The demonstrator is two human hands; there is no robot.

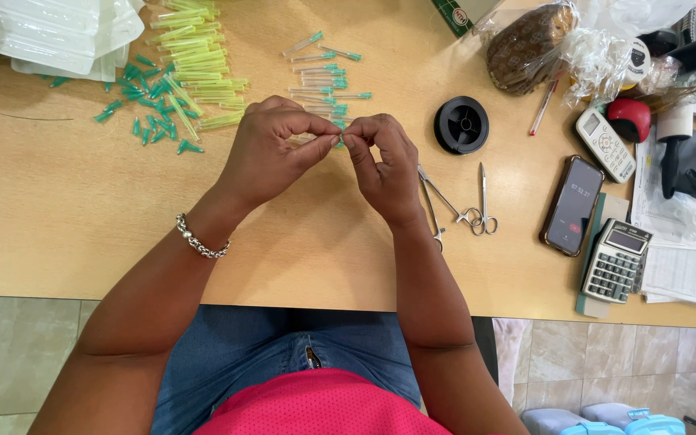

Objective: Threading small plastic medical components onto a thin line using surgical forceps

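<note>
On a smooth, pale wooden table [66, 209] both hands meet just above the surface near its middle. The left hand [271, 153] and the right hand [388, 165] are curled nearly closed, thumb and forefinger tips pressed together, pinching between them one tiny needle piece [338, 140] with a green tip, too small to make out further. The left wrist wears a chain bracelet [200, 241] of rounded metal links. Just beyond the hands lie roughly ten slim clear tubes with teal caps [325, 76]; far left is a loose heap of yellow-green tubes [199, 60] and scattered teal cone-shaped caps [142, 101], too many to count. To the right are one black round spool [461, 125], two steel scissor-handled tools [461, 205], one dark phone [572, 205] and one grey calculator [615, 259].
</note>
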